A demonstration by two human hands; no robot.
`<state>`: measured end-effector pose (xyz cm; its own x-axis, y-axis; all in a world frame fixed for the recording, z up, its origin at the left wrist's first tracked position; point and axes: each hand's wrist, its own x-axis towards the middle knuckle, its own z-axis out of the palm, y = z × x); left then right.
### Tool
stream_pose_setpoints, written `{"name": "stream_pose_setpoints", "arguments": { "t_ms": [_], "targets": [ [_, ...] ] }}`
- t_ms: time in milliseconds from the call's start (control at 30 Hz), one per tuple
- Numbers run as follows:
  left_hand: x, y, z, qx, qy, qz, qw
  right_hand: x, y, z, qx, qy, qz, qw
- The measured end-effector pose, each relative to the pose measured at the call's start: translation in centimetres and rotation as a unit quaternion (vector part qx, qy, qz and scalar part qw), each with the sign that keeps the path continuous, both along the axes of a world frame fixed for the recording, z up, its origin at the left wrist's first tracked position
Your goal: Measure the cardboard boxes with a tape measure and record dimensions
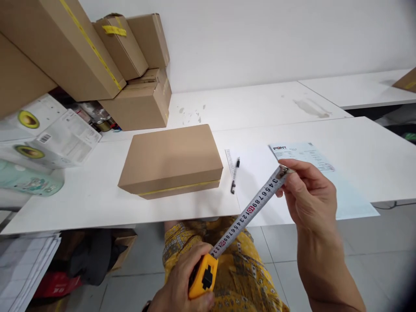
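My left hand (185,281) is wrapped round the yellow case of a tape measure (204,276), low in front of my lap. The silver blade slants up to the right, drawn out to a little past the 20 mark. Its metal end hook is pinched between the thumb and fingers of my right hand (310,190), above a printed sheet (312,160) headed PONY. A closed brown cardboard box (172,156) sits on the white table to the left, apart from the tape. Between box and sheet lie a pen (235,173) and a strip of small print on white paper.
Several cardboard boxes (136,104) are stacked at the back left against the wall. White cartons with avocado pictures (61,134) and a mint-green bottle (30,178) stand at the left edge. The white table's (97,212) front edge runs before my lap.
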<state>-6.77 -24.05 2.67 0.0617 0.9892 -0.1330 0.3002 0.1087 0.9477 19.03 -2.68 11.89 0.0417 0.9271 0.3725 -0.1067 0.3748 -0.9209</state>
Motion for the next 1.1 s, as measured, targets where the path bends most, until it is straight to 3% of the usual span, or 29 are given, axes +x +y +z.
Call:
{"name": "stream_pose_setpoints", "arguments": {
  "t_ms": [133, 267, 333, 433, 567, 633, 700, 800, 867, 967, 1033, 1100],
  "targets": [
    [0.0, 0.8, 0.1, 0.048, 0.025, -0.007, 0.999, 1.5, -0.1, -0.8, -0.033, -0.017, -0.010, 0.999],
    [0.5, 2.3, 1.0, 0.024, 0.003, -0.011, 1.000, 1.7, -1.0, -1.6, -0.019, 0.005, -0.014, 1.000],
    [1.1, 2.9, 1.4, 0.025, -0.030, 0.035, 0.999, 0.7, -2.3, -2.1, -0.017, 0.004, 0.021, 1.000],
    [2.2, 3.8, 2.0, 0.062, -0.063, 0.097, 0.991, -1.9, -5.0, -3.0, -0.015, -0.024, 0.126, 0.992],
    [2.6, 4.9, 3.5, 0.185, -0.034, 0.116, 0.975, -4.1, -6.8, -3.5, 0.040, -0.110, 0.191, 0.975],
    [1.8, 5.7, 5.0, 0.258, 0.005, 0.118, 0.959, -3.8, -5.6, -3.6, 0.036, -0.157, 0.167, 0.973],
    [0.4, 6.9, 7.1, 0.329, 0.056, 0.139, 0.932, -2.9, -2.7, -3.9, -0.016, -0.216, 0.086, 0.972],
    [-2.2, 10.2, 10.9, 0.431, 0.199, 0.192, 0.859, -2.1, 3.0, -5.2, -0.099, -0.364, -0.032, 0.926],
    [-3.8, 13.1, 13.0, 0.429, 0.301, 0.215, 0.824, -2.4, 6.2, -6.4, -0.125, -0.478, -0.054, 0.868],
    [-5.7, 17.5, 14.5, 0.385, 0.396, 0.197, 0.810, -3.8, 8.7, -7.7, -0.127, -0.590, -0.045, 0.796],
    [-6.6, 19.8, 14.4, 0.347, 0.434, 0.191, 0.809, -4.5, 9.1, -8.0, -0.103, -0.622, -0.023, 0.776],
    [-7.5, 21.3, 13.8, 0.310, 0.460, 0.183, 0.811, -4.5, 9.1, -8.1, -0.086, -0.616, 0.000, 0.783]
  ]
}}
